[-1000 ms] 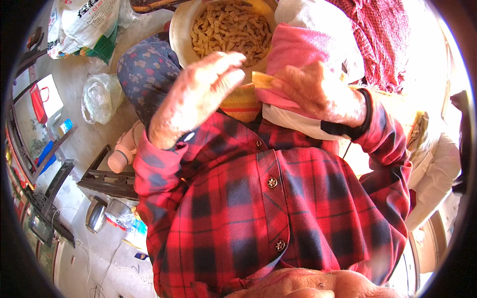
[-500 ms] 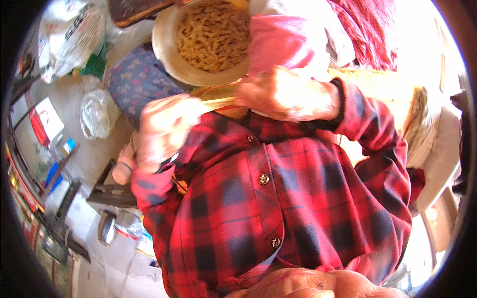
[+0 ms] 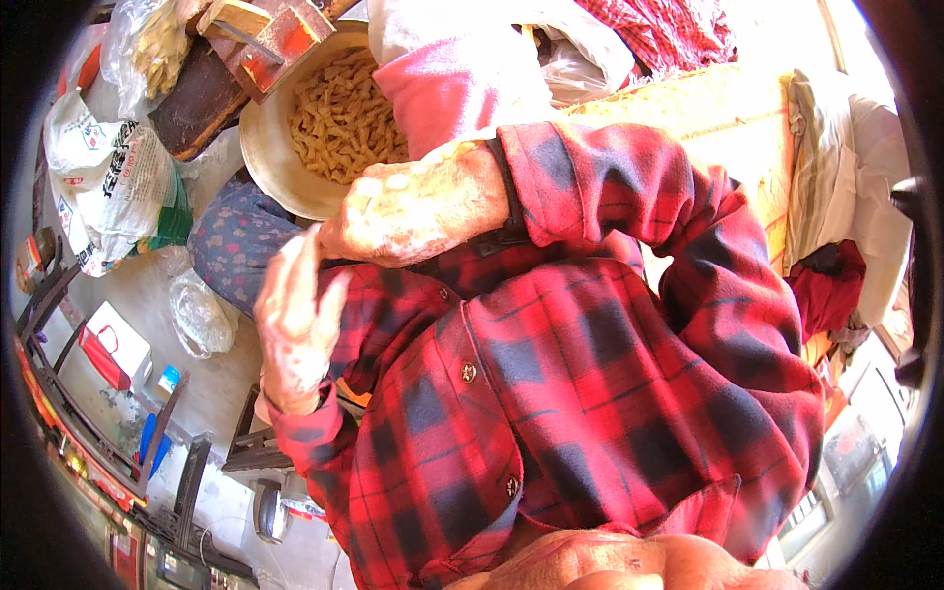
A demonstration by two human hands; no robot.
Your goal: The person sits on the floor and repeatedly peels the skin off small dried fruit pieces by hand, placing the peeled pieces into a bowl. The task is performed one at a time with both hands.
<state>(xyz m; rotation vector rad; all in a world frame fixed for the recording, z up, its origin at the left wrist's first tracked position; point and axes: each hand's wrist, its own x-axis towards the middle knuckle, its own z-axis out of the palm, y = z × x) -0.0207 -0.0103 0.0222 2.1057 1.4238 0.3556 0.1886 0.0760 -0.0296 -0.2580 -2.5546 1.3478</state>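
In front of my body my left hand (image 3: 298, 320) is held up with its fingers stretched out and the thumb apart. Nothing shows in it. My right hand (image 3: 421, 211) reaches across so that its knuckles meet the left fingertips. Its fingers are curled, and their tips and anything between them are hidden. Just beyond the right hand stands a pale round basin (image 3: 265, 162), holding many yellow-brown, finger-sized strips (image 3: 339, 118). A reddish wooden piece with a slanted bar (image 3: 280, 59) rests over the basin's far left edge.
At the far left are a clear bag with yellowish strips (image 3: 157, 54), a dark wooden board (image 3: 202, 103) and a white-and-green printed bag (image 3: 118, 187). A crumpled clear bag (image 3: 202, 313) lies on the floor. Pink cloth (image 3: 467, 88) borders the basin's right; a yellowish surface (image 3: 708, 123) lies further right.
The yellowish strip held between both hands is no longer visible. My right hand has moved left to the left hand, whose fingers have straightened. The view has shifted, bringing the wooden piece into sight.
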